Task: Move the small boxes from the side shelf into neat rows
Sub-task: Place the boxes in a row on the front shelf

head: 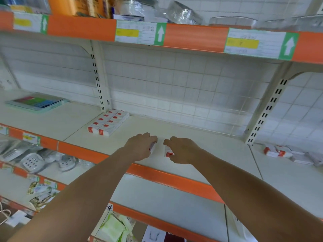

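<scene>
Hands at frame centre: left hand (139,147) and right hand (181,150) each curl round one box. Likely step: carrying. Next, set both beside the rows (108,122), centre left.

Smooth white-and-red cardboard box (152,147) under the left hand's fingers (152,138), another (168,151) under the right fingers (168,142). Beneath the fingertips, matt cream painted-metal shelf (201,151); just behind the wrists, its glossy orange edge strip (174,180). Beyond the fingers, glossy white tiles (174,75).
</scene>
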The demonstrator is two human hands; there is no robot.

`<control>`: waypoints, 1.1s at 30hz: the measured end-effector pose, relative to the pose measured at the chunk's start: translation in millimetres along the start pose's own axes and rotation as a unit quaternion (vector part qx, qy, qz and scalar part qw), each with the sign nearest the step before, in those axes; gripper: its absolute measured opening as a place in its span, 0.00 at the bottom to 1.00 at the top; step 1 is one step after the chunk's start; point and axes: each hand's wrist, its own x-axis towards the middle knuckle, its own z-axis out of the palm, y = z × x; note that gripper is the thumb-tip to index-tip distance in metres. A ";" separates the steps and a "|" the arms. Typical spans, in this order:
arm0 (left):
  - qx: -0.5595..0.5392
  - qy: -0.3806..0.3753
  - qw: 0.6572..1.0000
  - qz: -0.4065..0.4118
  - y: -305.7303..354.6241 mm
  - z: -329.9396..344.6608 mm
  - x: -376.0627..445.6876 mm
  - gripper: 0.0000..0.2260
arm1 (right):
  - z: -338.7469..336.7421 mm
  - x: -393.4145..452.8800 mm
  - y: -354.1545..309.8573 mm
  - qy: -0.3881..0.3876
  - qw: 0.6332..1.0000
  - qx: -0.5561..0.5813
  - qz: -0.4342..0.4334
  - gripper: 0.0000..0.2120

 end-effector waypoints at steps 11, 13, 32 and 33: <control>0.000 -0.003 0.998 -0.064 -40.5 -7.6 12.8 0.18 | -7.6 62.9 -8.7 0.018 0.998 -0.004 -0.056 0.26; -0.001 -0.003 0.997 -0.073 -48.5 -10.4 13.4 0.19 | -10.2 72.4 -12.5 0.021 0.998 -0.006 -0.064 0.26; 0.006 0.009 1.000 0.009 -183.1 -35.1 10.8 0.17 | -34.8 149.6 -110.2 0.016 1.000 0.012 0.011 0.26; 0.007 0.006 1.000 0.017 -192.4 -37.7 9.7 0.17 | -37.6 152.8 -117.8 0.017 1.000 0.013 0.020 0.26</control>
